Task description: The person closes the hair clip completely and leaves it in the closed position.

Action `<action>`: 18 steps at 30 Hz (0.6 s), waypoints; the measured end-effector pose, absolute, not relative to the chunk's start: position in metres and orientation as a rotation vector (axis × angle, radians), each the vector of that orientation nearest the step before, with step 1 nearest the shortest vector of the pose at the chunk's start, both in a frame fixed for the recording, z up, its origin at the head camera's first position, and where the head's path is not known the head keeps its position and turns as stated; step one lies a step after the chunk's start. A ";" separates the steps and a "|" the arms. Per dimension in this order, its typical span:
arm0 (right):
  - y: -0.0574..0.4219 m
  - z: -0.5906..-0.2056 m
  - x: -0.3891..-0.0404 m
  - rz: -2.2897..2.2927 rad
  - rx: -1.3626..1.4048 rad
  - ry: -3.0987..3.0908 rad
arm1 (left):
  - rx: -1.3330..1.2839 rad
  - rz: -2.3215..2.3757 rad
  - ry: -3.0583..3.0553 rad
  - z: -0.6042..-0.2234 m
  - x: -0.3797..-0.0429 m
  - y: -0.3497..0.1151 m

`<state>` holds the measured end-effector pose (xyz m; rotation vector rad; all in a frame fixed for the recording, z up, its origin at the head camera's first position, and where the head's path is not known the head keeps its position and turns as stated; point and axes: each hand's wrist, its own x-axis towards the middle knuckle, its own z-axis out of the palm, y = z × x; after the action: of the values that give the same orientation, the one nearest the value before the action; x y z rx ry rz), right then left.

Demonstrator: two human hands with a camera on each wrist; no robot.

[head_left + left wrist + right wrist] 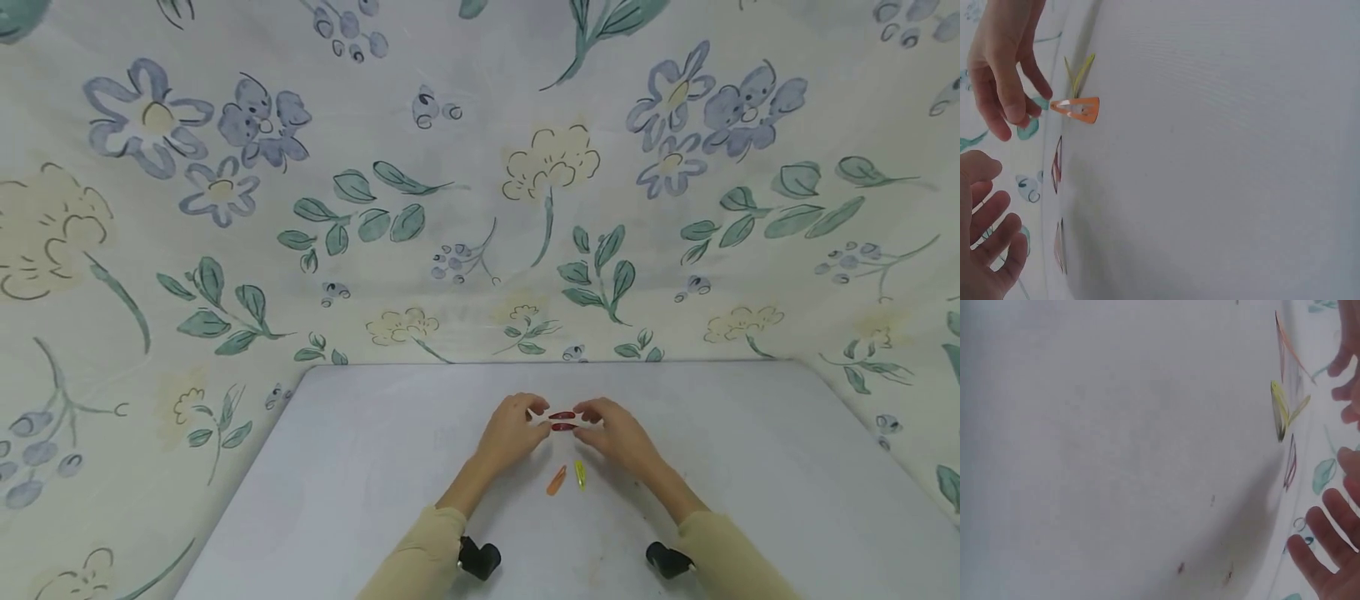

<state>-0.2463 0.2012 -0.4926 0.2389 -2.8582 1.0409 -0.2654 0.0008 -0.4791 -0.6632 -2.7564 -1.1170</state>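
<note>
Two dark red hair clips, a farther one [562, 415] and a nearer one [563, 427], lie side by side on the white table between the hands. My left hand [512, 432] is at their left ends, fingers loosely bent. From the other side, my right hand [615, 433] has its fingertips close by their right ends. Both wrist views show the left hand [991, 231] and right hand [1332, 537] with spread, relaxed fingers and nothing held. Nearer the person lie an orange hair clip [557, 481] and a yellow hair clip [581, 475]; the orange one stands out in the left wrist view.
The white tabletop [360, 483] reaches back to a flower-patterned cloth [465, 217], which also rises at both sides. Small dark specks [1180, 567] mark the surface on the right. A black wrist camera [480, 558] sits at each sleeve cuff.
</note>
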 end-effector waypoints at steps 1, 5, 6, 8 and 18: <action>0.200 -0.493 -0.244 1.055 0.256 -2.848 | -0.658 -1.131 -2.742 -0.480 -0.264 -0.001; 0.196 -0.492 -0.236 1.141 0.296 -2.812 | -0.653 -1.172 -2.710 -0.483 -0.255 -0.008; 0.195 -0.492 -0.234 1.163 0.313 -2.805 | -0.658 -1.189 -2.703 -0.484 -0.253 -0.009; 0.193 -0.493 -0.230 1.191 0.335 -2.799 | -0.669 -1.226 -2.700 -0.485 -0.248 -0.013; 0.193 -0.500 -0.217 1.248 0.431 -2.847 | -0.757 -1.295 -2.736 -0.488 -0.224 -0.019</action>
<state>-0.2172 0.1933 -0.4998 0.4312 -2.8472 1.2476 -0.2243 -0.0189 -0.4885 -0.7570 -2.7359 -1.2954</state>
